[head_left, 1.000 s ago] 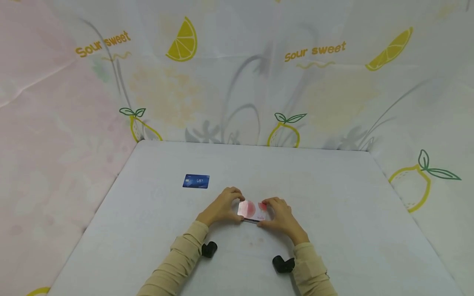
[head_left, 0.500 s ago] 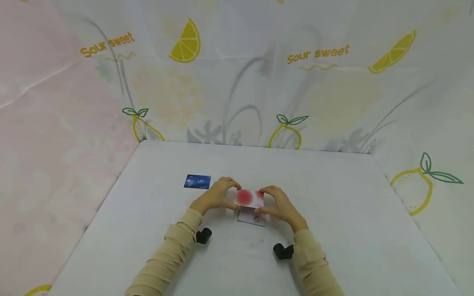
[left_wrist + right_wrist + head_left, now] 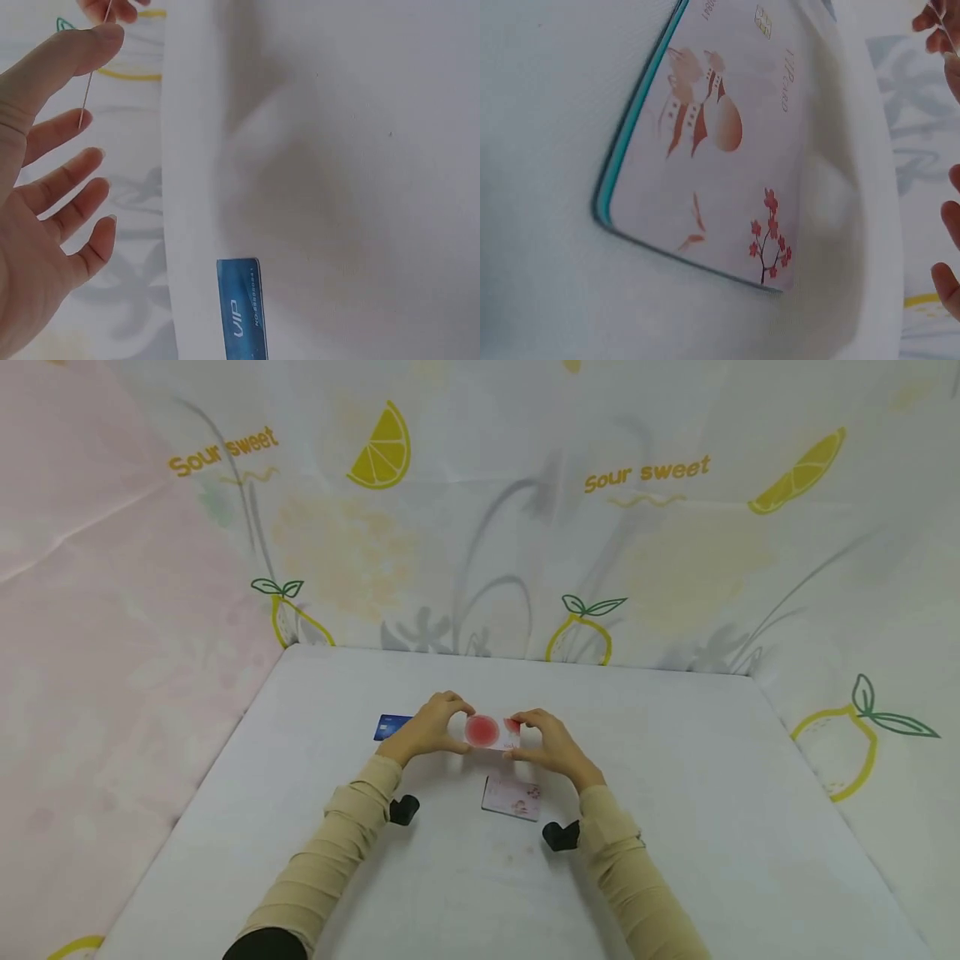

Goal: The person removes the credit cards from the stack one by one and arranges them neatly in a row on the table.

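My left hand point(image 3: 429, 727) pinches the left end of a white card with red circles point(image 3: 483, 732), while my right hand point(image 3: 553, 745) grips its right end between thumb and fingers. The card is up off the table, beyond a small stack of cards point(image 3: 512, 798). Seen edge-on in the left wrist view, the held card point(image 3: 88, 97) is a thin line by the thumb. The stack's top card point(image 3: 705, 150) is pale pink, with a printed building and red blossoms. A blue VIP card point(image 3: 240, 307) lies on the cloth, partly hidden by my left hand in the head view.
A white cloth covers the table point(image 3: 675, 793). Behind it hangs a lemon-print curtain point(image 3: 480, 527). A black wrist camera point(image 3: 405, 810) sticks out from my left sleeve, and another black camera point(image 3: 561, 836) from my right.
Both hands have lifted the red-circle card off the stack and carried it away and slightly left. The pink card on the stack is now uncovered; my left hand now overlaps the blue card.
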A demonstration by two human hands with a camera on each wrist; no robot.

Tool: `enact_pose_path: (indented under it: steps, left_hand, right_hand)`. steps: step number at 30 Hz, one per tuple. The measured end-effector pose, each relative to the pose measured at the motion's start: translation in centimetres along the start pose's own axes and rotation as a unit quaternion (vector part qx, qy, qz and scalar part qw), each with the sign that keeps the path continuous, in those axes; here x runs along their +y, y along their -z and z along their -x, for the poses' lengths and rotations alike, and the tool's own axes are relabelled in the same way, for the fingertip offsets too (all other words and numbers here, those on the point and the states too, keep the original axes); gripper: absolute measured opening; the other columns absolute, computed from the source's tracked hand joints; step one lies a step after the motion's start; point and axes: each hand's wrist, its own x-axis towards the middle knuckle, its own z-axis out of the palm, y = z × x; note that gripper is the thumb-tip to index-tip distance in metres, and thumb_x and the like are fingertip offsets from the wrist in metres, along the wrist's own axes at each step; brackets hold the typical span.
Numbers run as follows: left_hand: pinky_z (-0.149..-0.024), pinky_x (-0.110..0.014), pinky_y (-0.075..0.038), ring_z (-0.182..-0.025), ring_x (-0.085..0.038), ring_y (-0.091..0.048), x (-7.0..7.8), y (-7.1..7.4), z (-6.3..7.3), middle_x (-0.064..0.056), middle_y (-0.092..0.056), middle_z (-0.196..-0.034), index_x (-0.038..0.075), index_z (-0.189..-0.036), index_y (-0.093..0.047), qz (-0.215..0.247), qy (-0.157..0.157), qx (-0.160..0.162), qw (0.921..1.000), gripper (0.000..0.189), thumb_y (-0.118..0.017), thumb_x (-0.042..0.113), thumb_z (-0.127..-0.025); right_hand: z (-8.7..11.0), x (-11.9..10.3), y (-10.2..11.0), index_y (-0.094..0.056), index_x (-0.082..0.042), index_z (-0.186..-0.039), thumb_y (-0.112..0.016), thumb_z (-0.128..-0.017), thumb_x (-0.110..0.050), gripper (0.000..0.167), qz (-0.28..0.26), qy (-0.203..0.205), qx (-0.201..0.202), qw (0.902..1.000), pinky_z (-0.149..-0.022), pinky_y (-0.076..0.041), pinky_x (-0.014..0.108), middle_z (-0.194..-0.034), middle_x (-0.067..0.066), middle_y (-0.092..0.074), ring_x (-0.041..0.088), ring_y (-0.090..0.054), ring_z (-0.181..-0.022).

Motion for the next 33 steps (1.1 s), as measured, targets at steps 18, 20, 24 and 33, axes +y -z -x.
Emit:
enact_pose_path:
  steps: [18, 20, 24, 33]
  left_hand:
    - [-0.095, -0.057, -0.034, -0.113, -0.038, -0.045, -3.4, 0.2, 0.4, -0.016, -0.056, -0.116, 0.003, -0.112, -0.065, -0.002, 0.064, 0.012, 0.9979, 0.050, -0.081, 0.022, -0.068]
    - [-0.094, -0.058, -0.034, -0.113, -0.039, -0.045, -3.5, 0.5, 0.5, -0.017, -0.055, -0.118, 0.003, -0.113, -0.065, -0.008, 0.070, 0.006, 0.9975, 0.051, -0.081, 0.023, -0.069]
    - [-0.092, -0.060, -0.034, -0.114, -0.040, -0.044, -3.8, 0.8, 0.6, -0.017, -0.055, -0.119, 0.003, -0.115, -0.064, -0.019, 0.079, -0.002, 0.9967, 0.052, -0.081, 0.025, -0.070]
    - [-0.092, -0.062, -0.031, -0.116, -0.043, -0.042, -4.6, 0.8, 0.8, -0.019, -0.053, -0.122, 0.005, -0.115, -0.065, -0.020, 0.098, -0.007, 0.9949, 0.053, -0.081, 0.027, -0.070]
  right_hand:
    - [-3.6, 0.6, -2.9, -0.059, 0.006, -0.119, -0.081, -0.073, -0.018, 0.057, -0.013, -0.009, -0.033, 0.9993, -0.092, -0.045, 0.042, -0.114, 0.019, -0.061, 0.031, -0.055, -0.106]
    - [-3.9, 0.6, -3.2, -0.059, 0.005, -0.119, -0.081, -0.073, -0.019, 0.057, -0.005, -0.011, -0.038, 0.9992, -0.091, -0.045, 0.041, -0.114, 0.018, -0.061, 0.030, -0.055, -0.106]
    - [-4.5, 0.7, -3.5, -0.059, 0.004, -0.120, -0.081, -0.074, -0.021, 0.057, 0.010, -0.017, -0.046, 0.9987, -0.092, -0.045, 0.040, -0.114, 0.017, -0.061, 0.029, -0.055, -0.106]
    - [-5.3, 0.3, -4.3, -0.059, -0.001, -0.122, -0.080, -0.074, -0.025, 0.058, 0.030, -0.063, -0.065, 0.9954, -0.093, -0.042, 0.046, -0.116, 0.017, -0.059, 0.032, -0.053, -0.107]
